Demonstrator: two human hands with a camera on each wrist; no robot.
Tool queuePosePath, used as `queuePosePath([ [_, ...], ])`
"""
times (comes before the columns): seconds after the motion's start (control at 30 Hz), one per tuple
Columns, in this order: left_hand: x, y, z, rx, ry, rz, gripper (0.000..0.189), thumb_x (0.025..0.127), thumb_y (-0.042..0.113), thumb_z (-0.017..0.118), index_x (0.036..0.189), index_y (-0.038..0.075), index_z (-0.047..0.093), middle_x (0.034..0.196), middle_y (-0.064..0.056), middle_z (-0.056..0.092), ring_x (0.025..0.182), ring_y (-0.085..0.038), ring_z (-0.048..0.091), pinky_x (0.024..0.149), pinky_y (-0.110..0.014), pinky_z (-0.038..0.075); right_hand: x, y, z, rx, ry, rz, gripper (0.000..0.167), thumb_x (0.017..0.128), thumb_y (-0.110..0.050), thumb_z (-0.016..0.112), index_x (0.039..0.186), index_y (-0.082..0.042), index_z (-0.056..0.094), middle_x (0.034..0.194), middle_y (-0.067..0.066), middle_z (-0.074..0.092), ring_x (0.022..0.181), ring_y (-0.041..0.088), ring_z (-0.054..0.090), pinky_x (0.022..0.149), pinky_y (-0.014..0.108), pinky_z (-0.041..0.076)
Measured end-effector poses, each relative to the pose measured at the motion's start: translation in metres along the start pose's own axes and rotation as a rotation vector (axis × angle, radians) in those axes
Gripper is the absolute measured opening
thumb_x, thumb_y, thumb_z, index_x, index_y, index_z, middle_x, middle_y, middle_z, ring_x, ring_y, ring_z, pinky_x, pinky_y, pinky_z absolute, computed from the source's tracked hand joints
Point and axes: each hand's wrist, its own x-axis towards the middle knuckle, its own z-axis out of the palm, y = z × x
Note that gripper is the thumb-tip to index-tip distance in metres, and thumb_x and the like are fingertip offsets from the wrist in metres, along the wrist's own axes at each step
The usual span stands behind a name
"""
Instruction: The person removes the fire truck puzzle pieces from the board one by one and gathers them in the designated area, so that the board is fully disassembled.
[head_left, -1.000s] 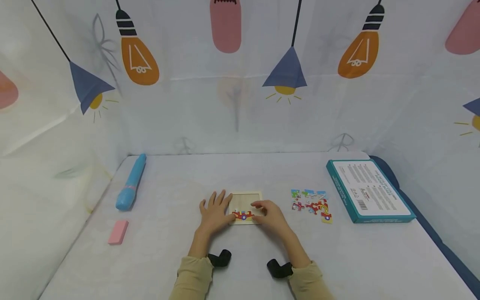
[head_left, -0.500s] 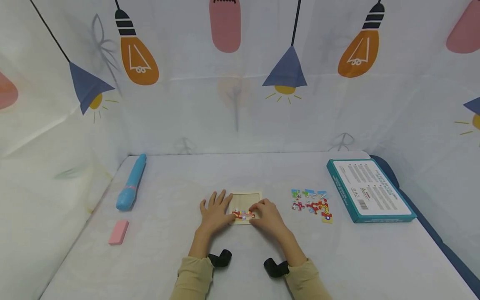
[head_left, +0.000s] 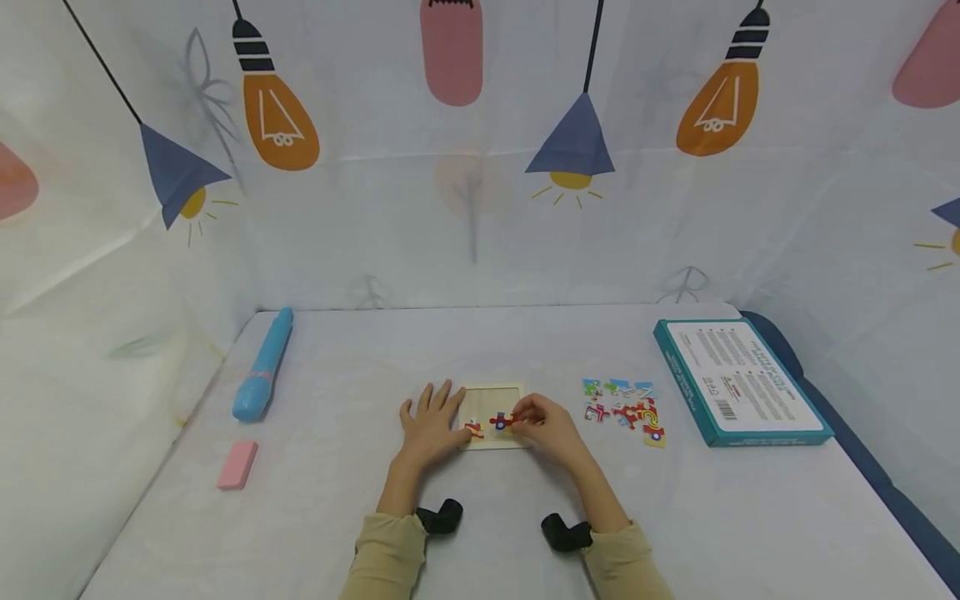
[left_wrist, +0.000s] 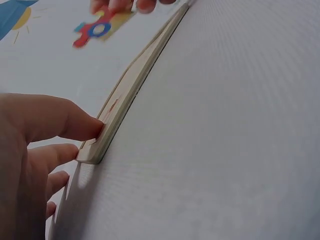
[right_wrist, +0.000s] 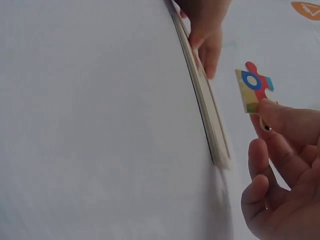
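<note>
In the head view, a shallow wooden puzzle tray (head_left: 491, 398) lies on the table between both hands. My left hand (head_left: 430, 429) rests at its left side with fingers spread; the thumb (left_wrist: 82, 122) presses on a red-patterned puzzle piece (head_left: 474, 431) in the near left corner. Above the tray, my right hand (head_left: 551, 429) pinches a second puzzle piece (right_wrist: 252, 87) between thumb and index finger. That piece is red and yellow with a blue ring, raised clear of the tray in the right wrist view. The thumb hides part of the corner piece.
Several loose puzzle pieces (head_left: 626, 411) lie right of the tray. A teal box (head_left: 742, 383) stands at the right edge. On the left are a blue microphone-shaped object (head_left: 262, 367) and a pink block (head_left: 237, 465). A printed cloth (head_left: 480, 225) hangs behind.
My right hand first moved the ringed piece left against the corner piece, then drew it back to the right, apart from it and lifted. My left hand stays in place.
</note>
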Motion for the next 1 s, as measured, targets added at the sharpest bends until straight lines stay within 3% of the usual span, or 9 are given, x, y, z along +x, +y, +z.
queuePosePath([
  [0.3,0.002,0.001,0.001,-0.013,0.002,0.013,0.073,0.071,0.038,0.056,0.140,0.016,0.043,0.149,-0.008,0.030,0.138,-0.035,0.017,0.100,-0.062,0.007,-0.013,0.020,-0.051,0.002,0.094,0.168,0.017,0.086,-0.008,0.064,0.101,-0.002,0.059,0.095,0.009,0.063,0.083,0.017,0.057,0.069,0.025,0.047],
  [0.63,0.000,0.001,-0.001,-0.022,-0.002,0.005,0.074,0.071,0.037,0.056,0.140,0.016,0.042,0.149,-0.008,0.029,0.138,-0.035,0.017,0.101,-0.062,0.007,-0.037,0.042,-0.104,-0.075,0.113,0.265,0.026,0.087,-0.011,0.062,0.108,0.003,0.055,0.096,0.013,0.061,0.081,0.015,0.054,0.065,0.027,0.044],
  [1.0,0.000,0.001,0.000,-0.022,-0.015,-0.002,0.074,0.071,0.037,0.056,0.141,0.016,0.040,0.150,-0.008,0.028,0.139,-0.034,0.015,0.102,-0.062,0.005,-0.048,0.048,-0.121,-0.200,0.169,0.324,0.028,0.087,-0.009,0.058,0.110,0.007,0.056,0.097,0.019,0.059,0.086,0.024,0.055,0.067,0.026,0.047],
])
